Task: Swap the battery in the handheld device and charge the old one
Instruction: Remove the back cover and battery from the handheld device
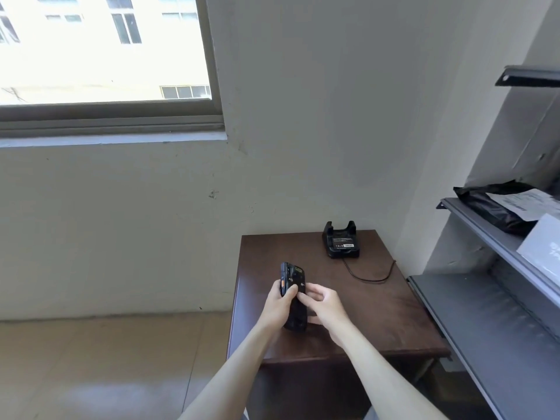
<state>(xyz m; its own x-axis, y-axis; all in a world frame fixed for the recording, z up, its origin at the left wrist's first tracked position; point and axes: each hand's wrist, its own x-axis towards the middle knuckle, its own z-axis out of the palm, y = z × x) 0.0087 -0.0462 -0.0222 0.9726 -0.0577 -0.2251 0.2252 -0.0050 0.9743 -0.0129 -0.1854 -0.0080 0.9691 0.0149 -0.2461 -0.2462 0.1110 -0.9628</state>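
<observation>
Both hands are meeting over the near-left part of a dark brown table (378,313). The left hand (277,309) is wrapping the handheld (293,295) from its left side, fingers closed around the black body, the thumb lying across the back face. The handheld is standing nearly upright, back toward the camera, its top pointing to 12 o'clock, an orange button showing on its left edge. The right hand (325,307) is touching the handheld from 3 o'clock; its fingers are curled and its fingertips are pressing on the back cover about midway up. Whether they are pinching a latch or only resting there cannot be told.

At 1 o'clock from the hands, near the table's far edge, a black charger (341,241) is sitting with a battery (343,242) lying in its cradle, label up. A thin black cable (368,275) is running from the charger's front toward 4 o'clock, then curving up to the table's right edge.

A grey metal shelf (485,313) is standing at 3 o'clock, just beside the table. On its upper tier a black bag (491,206) with a white label is lying, touching a white box (542,250). A window (106,56) is filling the 10 o'clock corner, set in a pale wall (303,116).
</observation>
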